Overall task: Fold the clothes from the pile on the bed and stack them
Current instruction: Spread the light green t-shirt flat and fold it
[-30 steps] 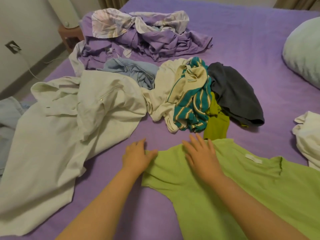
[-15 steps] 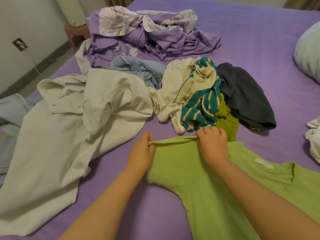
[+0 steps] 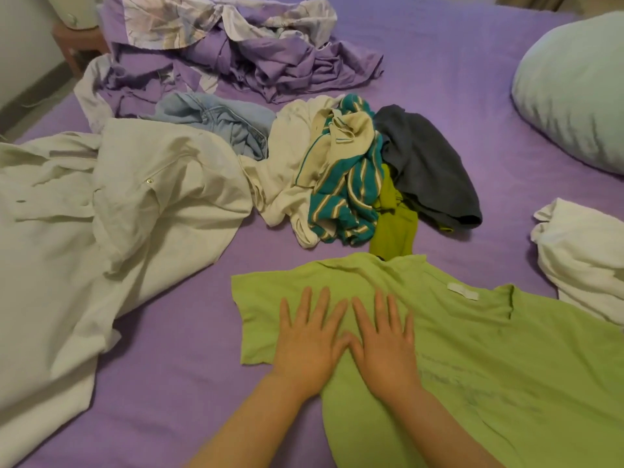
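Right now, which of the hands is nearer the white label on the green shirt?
Right. The right hand lies flat just left of and below the white label; the left hand lies farther left, on the sleeve.

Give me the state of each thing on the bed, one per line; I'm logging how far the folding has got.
Light green T-shirt: spread flat, unfolded, label showing.
Left hand: flat, fingers straight, pressing the shirt's sleeve.
Right hand: flat, fingers straight, pressing the shirt.
Cream garment: sprawled, unfolded.
Striped teal top: crumpled in the pile.
Dark grey garment: crumpled.
Light blue denim: bunched.
Purple bedding: heaped.
White cloth: rumpled at the right edge.
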The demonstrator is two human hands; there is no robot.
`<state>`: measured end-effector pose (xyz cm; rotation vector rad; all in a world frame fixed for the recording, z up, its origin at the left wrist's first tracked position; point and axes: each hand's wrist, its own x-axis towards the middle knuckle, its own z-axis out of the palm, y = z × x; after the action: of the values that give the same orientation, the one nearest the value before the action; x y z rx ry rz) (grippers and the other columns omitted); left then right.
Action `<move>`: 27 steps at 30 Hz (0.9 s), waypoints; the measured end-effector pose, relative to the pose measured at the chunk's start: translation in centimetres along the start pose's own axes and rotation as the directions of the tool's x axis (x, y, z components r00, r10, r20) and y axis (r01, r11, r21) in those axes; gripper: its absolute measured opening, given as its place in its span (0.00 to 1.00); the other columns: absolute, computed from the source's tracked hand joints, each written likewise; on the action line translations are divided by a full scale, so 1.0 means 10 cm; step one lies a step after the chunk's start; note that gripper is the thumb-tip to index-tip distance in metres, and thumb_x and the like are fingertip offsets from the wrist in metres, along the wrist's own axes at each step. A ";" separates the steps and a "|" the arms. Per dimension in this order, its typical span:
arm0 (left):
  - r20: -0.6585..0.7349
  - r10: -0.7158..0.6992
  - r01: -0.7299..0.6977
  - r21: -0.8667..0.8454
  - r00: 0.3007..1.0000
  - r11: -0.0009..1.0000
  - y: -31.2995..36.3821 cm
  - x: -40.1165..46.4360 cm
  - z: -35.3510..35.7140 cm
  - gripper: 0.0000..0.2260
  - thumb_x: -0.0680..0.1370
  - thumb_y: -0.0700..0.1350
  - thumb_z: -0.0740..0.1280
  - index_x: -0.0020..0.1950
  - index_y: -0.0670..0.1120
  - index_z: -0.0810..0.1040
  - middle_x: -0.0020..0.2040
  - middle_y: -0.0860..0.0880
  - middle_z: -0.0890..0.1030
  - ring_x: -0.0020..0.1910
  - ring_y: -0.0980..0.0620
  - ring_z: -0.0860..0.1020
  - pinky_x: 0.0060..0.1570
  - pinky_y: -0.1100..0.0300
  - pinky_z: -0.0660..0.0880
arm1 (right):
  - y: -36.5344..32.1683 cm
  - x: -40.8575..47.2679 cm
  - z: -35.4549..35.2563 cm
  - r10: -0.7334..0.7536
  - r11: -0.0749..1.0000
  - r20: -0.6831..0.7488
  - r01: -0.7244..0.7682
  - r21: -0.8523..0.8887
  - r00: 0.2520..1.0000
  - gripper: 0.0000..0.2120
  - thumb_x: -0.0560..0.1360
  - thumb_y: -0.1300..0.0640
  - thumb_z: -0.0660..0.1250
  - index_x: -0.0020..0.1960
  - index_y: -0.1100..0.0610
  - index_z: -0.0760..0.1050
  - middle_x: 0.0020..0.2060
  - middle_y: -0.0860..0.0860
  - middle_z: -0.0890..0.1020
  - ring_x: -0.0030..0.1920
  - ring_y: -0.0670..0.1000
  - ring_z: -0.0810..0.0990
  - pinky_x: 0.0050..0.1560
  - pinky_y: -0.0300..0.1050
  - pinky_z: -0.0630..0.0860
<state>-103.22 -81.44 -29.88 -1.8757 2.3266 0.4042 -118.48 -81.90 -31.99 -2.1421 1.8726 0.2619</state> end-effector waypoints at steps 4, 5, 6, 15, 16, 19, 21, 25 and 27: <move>0.132 -0.066 0.058 0.063 0.989 0.996 -0.06 0.01 0.24 0.32 0.76 0.65 0.43 0.75 0.54 0.63 0.76 0.48 0.61 0.74 0.40 0.61 0.66 0.31 0.56 | 0.44 -0.07 -0.01 -0.078 0.993 0.029 0.080 -0.084 0.997 0.30 0.76 0.37 0.43 0.73 0.46 0.64 0.72 0.56 0.66 0.73 0.61 0.62 0.68 0.65 0.58; 0.172 -0.082 0.069 0.080 0.982 0.994 -0.05 0.03 0.29 0.33 0.75 0.66 0.39 0.78 0.55 0.53 0.78 0.50 0.52 0.77 0.41 0.52 0.69 0.32 0.48 | 0.59 -0.15 -0.04 -0.053 0.994 0.030 0.056 -0.093 0.998 0.29 0.76 0.37 0.46 0.70 0.47 0.69 0.69 0.56 0.71 0.70 0.61 0.68 0.65 0.66 0.64; 0.183 -0.117 0.104 0.080 0.976 0.991 -0.03 0.05 0.32 0.32 0.76 0.66 0.37 0.78 0.56 0.46 0.79 0.50 0.44 0.77 0.41 0.45 0.69 0.33 0.41 | 0.75 -0.26 -0.05 -0.012 0.996 0.043 0.015 -0.087 0.999 0.28 0.76 0.37 0.47 0.69 0.48 0.71 0.68 0.56 0.72 0.68 0.61 0.70 0.63 0.66 0.67; 0.143 0.211 -0.225 0.085 0.967 0.971 0.98 -0.60 0.26 0.25 0.75 0.59 0.54 0.65 0.50 0.78 0.68 0.44 0.74 0.68 0.39 0.71 0.63 0.35 0.58 | 1.69 -1.52 0.24 0.172 0.985 0.183 -0.163 -0.061 0.968 0.37 0.65 0.27 0.24 0.70 0.41 0.27 0.72 0.49 0.30 0.71 0.54 0.26 0.71 0.53 0.32; 0.188 0.212 -0.229 0.076 0.959 0.970 1.08 -0.72 0.28 0.26 0.75 0.60 0.53 0.65 0.50 0.78 0.68 0.44 0.74 0.68 0.39 0.71 0.63 0.35 0.58 | 1.70 -1.63 0.25 0.160 0.987 0.200 -0.151 -0.058 0.967 0.37 0.65 0.28 0.24 0.70 0.42 0.27 0.72 0.50 0.29 0.71 0.54 0.26 0.71 0.53 0.32; 0.255 0.182 -0.202 0.056 0.950 0.978 1.25 -1.05 0.35 0.27 0.74 0.59 0.54 0.65 0.48 0.78 0.67 0.44 0.76 0.66 0.39 0.72 0.64 0.36 0.55 | 1.73 -1.97 0.32 0.156 0.988 0.213 -0.154 -0.026 0.965 0.41 0.61 0.28 0.18 0.71 0.42 0.27 0.72 0.50 0.30 0.72 0.54 0.28 0.72 0.52 0.35; 0.217 0.161 -0.177 0.058 0.963 0.983 1.30 -1.25 0.39 0.27 0.74 0.59 0.53 0.64 0.47 0.79 0.66 0.43 0.76 0.65 0.38 0.73 0.66 0.38 0.52 | 1.76 -2.18 0.38 0.180 0.984 0.208 -0.180 -0.016 0.962 0.45 0.59 0.30 0.14 0.74 0.42 0.32 0.73 0.50 0.32 0.75 0.55 0.34 0.74 0.52 0.39; 0.182 0.026 -0.039 0.067 0.983 0.997 1.39 -1.64 0.43 0.26 0.76 0.59 0.52 0.65 0.49 0.78 0.68 0.41 0.74 0.67 0.36 0.72 0.65 0.34 0.62 | 1.81 -2.61 0.40 0.257 0.963 0.190 -0.267 0.025 0.947 0.55 0.57 0.32 0.11 0.77 0.43 0.48 0.77 0.52 0.47 0.77 0.57 0.44 0.74 0.55 0.46; 0.229 -0.158 0.144 0.074 0.961 0.987 1.45 -1.84 0.47 0.26 0.79 0.62 0.50 0.76 0.54 0.61 0.77 0.40 0.58 0.75 0.37 0.57 0.69 0.35 0.55 | 1.81 -2.86 0.38 0.324 0.942 0.153 -0.334 0.040 0.934 0.54 0.60 0.32 0.12 0.76 0.44 0.54 0.77 0.55 0.53 0.76 0.60 0.50 0.73 0.56 0.52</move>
<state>-113.59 -60.06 -27.68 -1.8516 2.0082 0.5049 -140.27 -56.00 -28.17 -1.7082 2.1143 0.4074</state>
